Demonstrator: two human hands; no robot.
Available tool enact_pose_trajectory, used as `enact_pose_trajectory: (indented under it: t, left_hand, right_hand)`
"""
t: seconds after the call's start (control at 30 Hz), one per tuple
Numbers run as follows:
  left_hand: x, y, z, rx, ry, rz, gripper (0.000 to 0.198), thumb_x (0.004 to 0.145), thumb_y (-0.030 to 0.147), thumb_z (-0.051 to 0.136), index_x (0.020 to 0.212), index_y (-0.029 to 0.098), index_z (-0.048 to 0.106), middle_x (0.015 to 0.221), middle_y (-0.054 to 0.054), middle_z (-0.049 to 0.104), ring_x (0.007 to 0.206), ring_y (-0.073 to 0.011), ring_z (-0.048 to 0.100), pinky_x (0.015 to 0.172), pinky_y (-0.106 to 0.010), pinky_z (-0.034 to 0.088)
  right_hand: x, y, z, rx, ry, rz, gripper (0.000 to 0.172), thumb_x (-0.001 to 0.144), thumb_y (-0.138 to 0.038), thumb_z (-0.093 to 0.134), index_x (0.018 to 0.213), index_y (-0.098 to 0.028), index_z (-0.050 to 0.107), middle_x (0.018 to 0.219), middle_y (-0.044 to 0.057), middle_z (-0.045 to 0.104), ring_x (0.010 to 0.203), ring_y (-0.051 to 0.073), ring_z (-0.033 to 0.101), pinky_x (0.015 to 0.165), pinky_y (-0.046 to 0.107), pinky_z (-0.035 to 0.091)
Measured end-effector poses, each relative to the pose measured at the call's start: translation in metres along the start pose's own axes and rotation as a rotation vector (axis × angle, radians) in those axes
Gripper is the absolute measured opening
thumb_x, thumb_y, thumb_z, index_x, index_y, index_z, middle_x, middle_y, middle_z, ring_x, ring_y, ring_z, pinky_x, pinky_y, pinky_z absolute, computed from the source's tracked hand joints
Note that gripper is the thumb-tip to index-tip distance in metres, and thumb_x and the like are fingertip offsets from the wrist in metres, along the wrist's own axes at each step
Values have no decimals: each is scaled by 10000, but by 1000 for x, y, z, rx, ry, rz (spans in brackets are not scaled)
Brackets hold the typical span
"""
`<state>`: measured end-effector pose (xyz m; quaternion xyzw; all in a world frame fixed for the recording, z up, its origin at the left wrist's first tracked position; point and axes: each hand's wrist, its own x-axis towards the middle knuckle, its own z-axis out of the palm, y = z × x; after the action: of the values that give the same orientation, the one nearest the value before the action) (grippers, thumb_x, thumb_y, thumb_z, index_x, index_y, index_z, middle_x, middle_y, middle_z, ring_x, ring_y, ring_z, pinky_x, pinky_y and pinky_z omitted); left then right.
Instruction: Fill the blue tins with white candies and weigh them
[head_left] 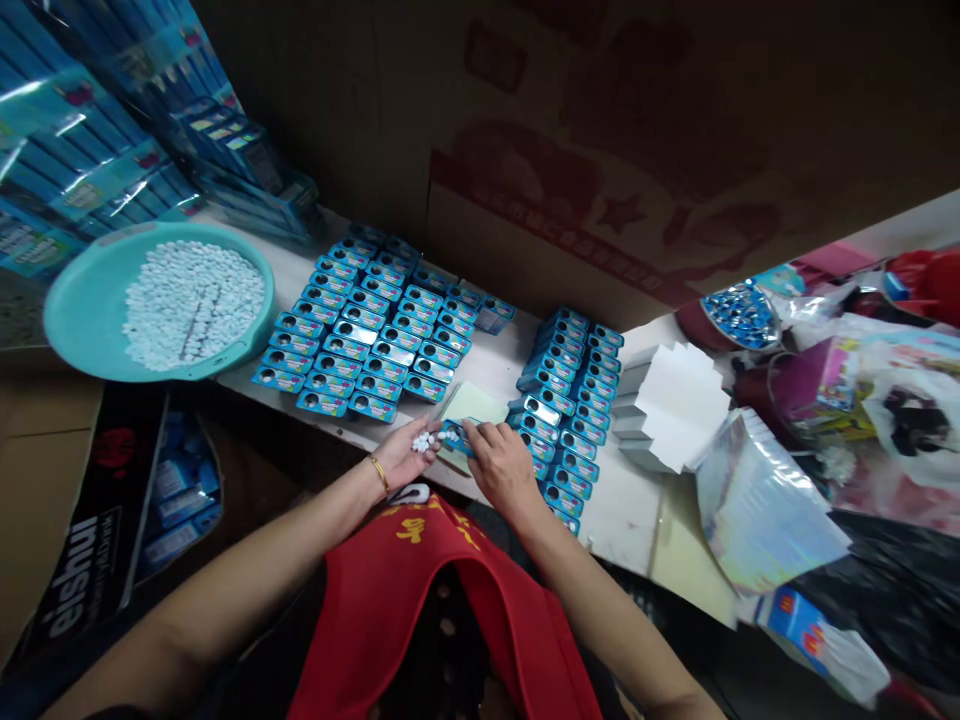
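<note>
My left hand [399, 462] lies palm up at the table's front edge, cupping a small heap of white pellets [423, 442]. Beside it, my right hand [501, 462] grips a small blue tin [454, 438], its near end close to the pellets. Some pellets show at the tin's edge; whether they are inside it I cannot tell. Left of my hands stand rows of blue tins [375, 365], each with a dark round spot on top. Another double row of blue tins [579, 440] runs along my right hand. A pale pad [474, 402] lies just behind my hands.
A turquoise basin [82, 310] full of white pellets stands at the left. A large cardboard box [555, 240] walls off the back. To the right are folded white cartons [675, 405], a shiny sheet stack [765, 510] and a bowl of blue wrapped pieces [739, 315].
</note>
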<state>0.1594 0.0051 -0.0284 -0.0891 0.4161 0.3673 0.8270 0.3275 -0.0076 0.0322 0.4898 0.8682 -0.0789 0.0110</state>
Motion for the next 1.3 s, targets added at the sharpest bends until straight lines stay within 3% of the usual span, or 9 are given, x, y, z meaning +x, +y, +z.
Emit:
enact_pose_trajectory:
  t: [0.2, 0.43, 0.6, 0.7, 0.9, 1.0, 1.1, 1.3]
  left_hand:
    - [-1, -1, 4, 62, 2, 86, 180, 716, 262, 603, 766, 89, 619, 634, -47, 561, 507, -74, 507, 382, -150, 347]
    - [0, -8, 9, 125, 34, 217, 181, 619, 28, 651, 787, 91, 628, 634, -34, 591, 524, -51, 506, 424, -127, 340]
    - [-3, 5, -14, 110, 57, 214, 133, 661, 14, 599, 783, 57, 629, 614, -51, 566, 541, -68, 520, 435, -132, 376]
    - [-7, 11, -30, 91, 86, 221, 126, 688, 10, 565, 782, 71, 623, 638, -51, 566, 538, -61, 521, 425, -124, 380]
    - [-23, 23, -55, 47, 124, 249, 152, 729, 15, 517, 830, 83, 607, 669, -51, 564, 556, -60, 530, 421, -118, 392]
    - [-33, 32, -69, 12, 143, 266, 170, 757, 19, 475, 850, 96, 594, 667, -38, 552, 548, -49, 519, 412, -108, 386]
    - [-42, 39, -82, -37, 147, 261, 152, 785, 46, 450, 842, 102, 579, 641, -18, 518, 494, -31, 477, 376, -103, 360]
    - [-50, 43, -88, -68, 138, 244, 112, 811, 135, 456, 805, 106, 563, 633, -3, 478, 464, -22, 426, 355, -106, 343]
  right_hand:
    - [2, 5, 11, 15, 2, 46, 448, 796, -221, 472, 1233, -177, 383, 980, 81, 521, 845, 214, 416, 716, 325, 351]
    - [8, 14, 23, 35, 32, 50, 440, 798, -215, 452, 1231, -177, 389, 991, 96, 524, 871, 220, 436, 731, 335, 369]
    - [14, 44, 60, 284, 117, 208, 384, 776, -227, 476, 1155, -169, 463, 1008, 84, 546, 905, 212, 483, 772, 345, 406]
    - [15, 54, 74, 379, 128, 228, 370, 774, -248, 497, 1135, -174, 474, 1021, 76, 557, 936, 206, 498, 803, 348, 411]
    - [3, 73, 63, 372, 165, 198, 713, 679, -426, 616, 1268, -139, 335, 1195, 129, 474, 1078, 243, 437, 894, 391, 370]
    - [-5, 88, 54, 343, 232, 237, 654, 720, -448, 567, 1257, -142, 354, 1193, 135, 479, 1096, 244, 429, 914, 409, 349]
    - [-11, 99, 52, 324, 213, 240, 543, 754, -433, 534, 1208, -156, 426, 1170, 121, 500, 1084, 232, 443, 910, 393, 353]
    - [-13, 94, 60, 301, 158, 214, 494, 769, -418, 517, 1197, -180, 448, 1184, 104, 497, 1084, 237, 440, 892, 395, 356]
